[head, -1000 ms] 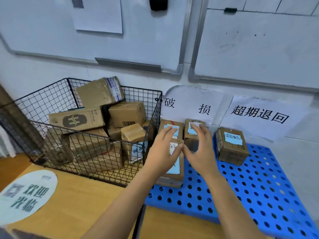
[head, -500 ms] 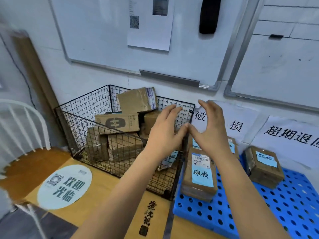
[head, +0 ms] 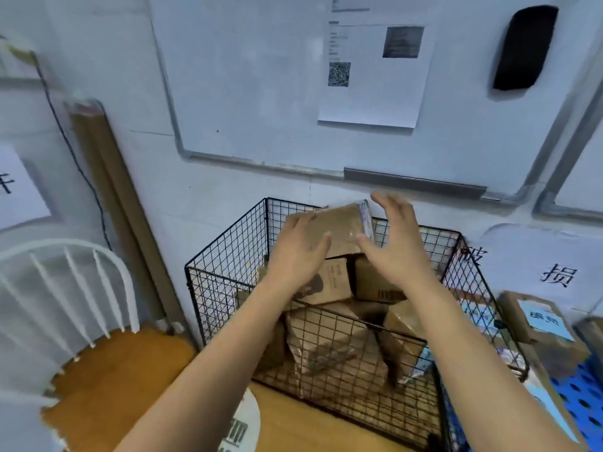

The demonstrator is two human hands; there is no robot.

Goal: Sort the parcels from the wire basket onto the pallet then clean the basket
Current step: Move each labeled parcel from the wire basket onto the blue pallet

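Top parcel (head: 339, 225) sat tilted atop the heap in the wire basket (head: 225, 288). Left hand (head: 295, 254) lay with straight fingers on its left side. Right hand (head: 396, 247) was spread wide beside its right end, gripping nothing. Best approach: clamp both ends squarely and lift clear of the rim.

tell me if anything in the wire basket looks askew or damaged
The brown cardboard parcels in the black wire basket lie jumbled, tipped at different angles rather than stacked. The top parcel leans on the heap. One low box looks creased, though blur makes that unsure.
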